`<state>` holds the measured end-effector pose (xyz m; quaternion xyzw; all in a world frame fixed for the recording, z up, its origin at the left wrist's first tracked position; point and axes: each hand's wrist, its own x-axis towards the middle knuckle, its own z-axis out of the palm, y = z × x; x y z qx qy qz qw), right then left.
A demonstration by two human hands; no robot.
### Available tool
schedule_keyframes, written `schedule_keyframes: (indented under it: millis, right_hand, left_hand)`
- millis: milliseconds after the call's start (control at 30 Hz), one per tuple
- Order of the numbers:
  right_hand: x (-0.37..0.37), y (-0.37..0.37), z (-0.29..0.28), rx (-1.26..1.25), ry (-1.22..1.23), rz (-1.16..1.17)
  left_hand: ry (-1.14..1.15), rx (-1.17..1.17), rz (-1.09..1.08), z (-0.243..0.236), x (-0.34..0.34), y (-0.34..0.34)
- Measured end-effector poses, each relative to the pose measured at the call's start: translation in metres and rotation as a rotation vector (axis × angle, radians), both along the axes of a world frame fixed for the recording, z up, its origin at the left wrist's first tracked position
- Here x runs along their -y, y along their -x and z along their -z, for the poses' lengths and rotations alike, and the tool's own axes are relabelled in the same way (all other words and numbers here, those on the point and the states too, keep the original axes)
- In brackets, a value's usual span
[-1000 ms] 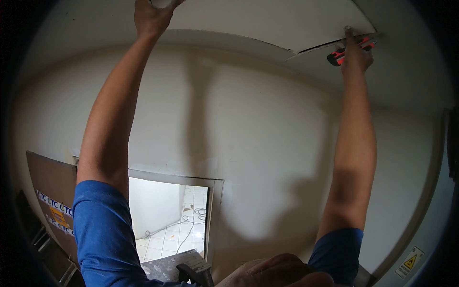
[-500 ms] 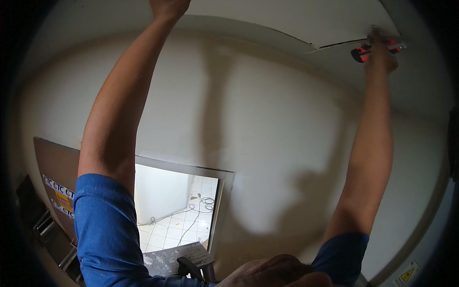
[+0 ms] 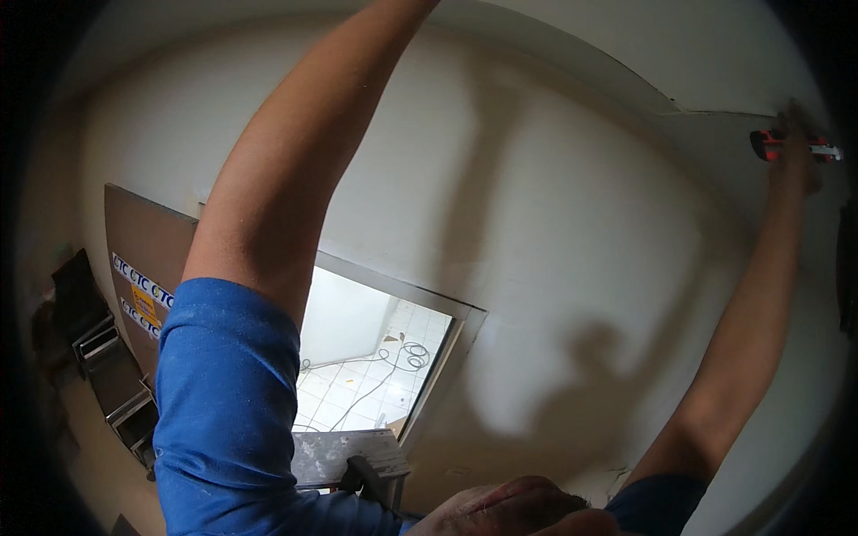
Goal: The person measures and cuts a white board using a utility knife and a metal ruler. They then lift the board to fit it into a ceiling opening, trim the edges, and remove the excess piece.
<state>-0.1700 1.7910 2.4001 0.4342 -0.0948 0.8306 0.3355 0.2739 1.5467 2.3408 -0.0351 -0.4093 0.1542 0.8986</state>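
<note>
Both my arms reach up in blue sleeves. My left forearm (image 3: 331, 125) rises past the top edge, so the left hand is out of the picture. My right hand (image 3: 792, 165) is up by a white ceiling panel (image 3: 661, 40), its fingers wrapped round a red and black utility knife (image 3: 766, 146). Raised fingertips of that hand meet or nearly meet the panel near its edge. A thin, dark, uneven seam (image 3: 724, 113) runs along the panel's edge to the left of the hand. Whether a blade sticks out of the knife cannot be made out.
Below, a framed opening (image 3: 474, 317) shows white floor tiles with coiled cable (image 3: 414, 356). A paint-spotted grey platform (image 3: 344, 451) stands beneath me. At left are a brown board (image 3: 147, 228) with tape and dark metal-edged objects (image 3: 116, 375). A pale wall (image 3: 572, 223) bears my shadow.
The view has shifted, and both arms now appear farther right. My left hand has left the picture. The dark gap along the panel's edge looks narrower. The knife remains in my right hand.
</note>
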Motion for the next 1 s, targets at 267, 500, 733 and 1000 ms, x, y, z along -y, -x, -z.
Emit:
schedule_keyframes:
  millis: [267,500,733,1000]
  right_hand:
    - [0.005,-0.03,0.013,0.1,0.05,-0.051]
    - [0.008,0.002,-0.002,0.083,0.039,0.012]
    - [0.013,-0.066,0.04,0.153,0.066,-0.037]
    - [0.007,-0.075,0.043,0.174,0.072,-0.045]
  left_hand:
    - [-0.218,-0.3,-0.123,0.012,-0.025,0.021]
    - [-0.252,-0.067,-0.072,-0.004,-0.002,0.028]
    - [-0.304,-0.118,-0.113,-0.009,-0.012,0.024]
    - [-0.506,0.157,0.359,0.022,-0.097,0.05]
